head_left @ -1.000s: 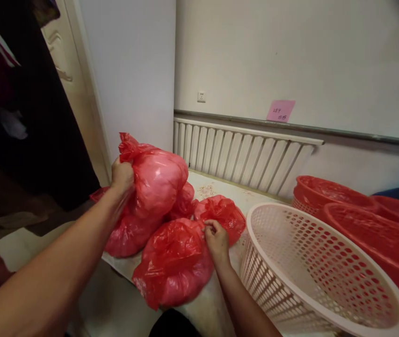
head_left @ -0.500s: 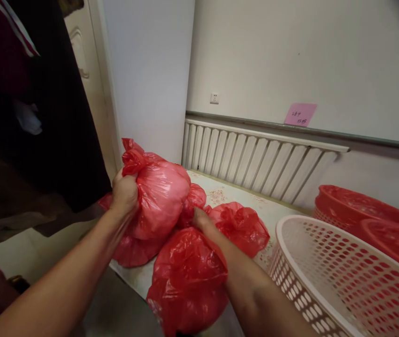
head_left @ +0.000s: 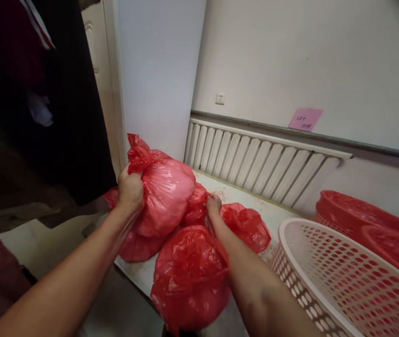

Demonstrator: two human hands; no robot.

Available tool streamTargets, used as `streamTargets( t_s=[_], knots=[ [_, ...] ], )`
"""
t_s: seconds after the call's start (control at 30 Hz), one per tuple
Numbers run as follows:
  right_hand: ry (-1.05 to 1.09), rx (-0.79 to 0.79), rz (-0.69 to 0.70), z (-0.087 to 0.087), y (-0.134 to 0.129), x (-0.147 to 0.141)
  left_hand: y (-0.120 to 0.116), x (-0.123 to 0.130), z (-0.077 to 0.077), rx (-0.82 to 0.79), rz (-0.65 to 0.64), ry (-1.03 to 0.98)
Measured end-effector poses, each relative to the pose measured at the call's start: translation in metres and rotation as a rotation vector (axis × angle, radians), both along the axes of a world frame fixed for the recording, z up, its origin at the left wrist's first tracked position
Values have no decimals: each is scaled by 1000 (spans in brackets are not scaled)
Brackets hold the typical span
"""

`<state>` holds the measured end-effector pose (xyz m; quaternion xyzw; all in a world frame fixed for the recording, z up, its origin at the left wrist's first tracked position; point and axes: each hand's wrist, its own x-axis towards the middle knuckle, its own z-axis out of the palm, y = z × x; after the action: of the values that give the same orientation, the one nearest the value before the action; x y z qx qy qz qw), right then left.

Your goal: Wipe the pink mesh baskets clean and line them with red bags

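My left hand [head_left: 131, 191] is closed round the gathered neck of a full red plastic bag [head_left: 169, 194], which is tilted and leans over another red bag [head_left: 139, 247] lower down. With closed fingers, my right hand [head_left: 214, 204] grips the edge of a smaller red plastic bag [head_left: 195, 205] just beside the tilted one. Nearest to me, below my right wrist, sits a rounded, filled red bag [head_left: 190, 283]. A flatter, crumpled red bag [head_left: 246, 225] lies to the right of my right hand. What the bags contain is hidden.
The bags lie on a pale patterned table [head_left: 201, 179]. On the right stands a pinkish-white perforated plastic basket [head_left: 311, 276], with red baskets [head_left: 357, 210] behind it. A white radiator [head_left: 251, 157] runs along the wall. Dark clothing [head_left: 76, 117] hangs at the left.
My right hand has moved right and slightly up, drawing the edge of the smaller bag with it. My left hand keeps its hold on the neck. The view has shifted slightly.
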<state>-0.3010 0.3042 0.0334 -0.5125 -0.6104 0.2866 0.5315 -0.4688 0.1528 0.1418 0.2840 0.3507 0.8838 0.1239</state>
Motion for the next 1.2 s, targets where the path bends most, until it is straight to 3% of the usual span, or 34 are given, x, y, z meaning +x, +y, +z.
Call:
streamTargets(
  t_s=[0.07,0.2,0.33,0.4,0.5,0.67,0.87,0.93,1.03,1.13,1.2],
  knots=[
    [44,49,-53,33,1,0,1,0,0,0,17,8],
    [115,244,-150,115,-5,4,7,4,0,-7,47,54],
    [146,444,-177,190,-19,25,17,16,0,-52,44,128],
    [149,583,-166,217,-24,45,22,23,-1,-88,47,181],
    [141,768,-166,245,-31,83,32,33,-6,-160,48,273],
    [95,857,-139,268,-39,153,49,57,-32,-359,-1,464],
    [57,803,-171,271,-50,228,68,92,-61,-714,-136,831],
    [95,756,-164,270,-56,250,70,103,-62,-815,-109,933],
    [180,696,-134,269,-65,278,69,123,-53,-895,29,1050],
    [274,642,-99,272,-74,303,67,156,-44,-831,144,1232],
    [351,600,-87,275,-79,317,69,183,-45,-729,122,1432]
  ],
)
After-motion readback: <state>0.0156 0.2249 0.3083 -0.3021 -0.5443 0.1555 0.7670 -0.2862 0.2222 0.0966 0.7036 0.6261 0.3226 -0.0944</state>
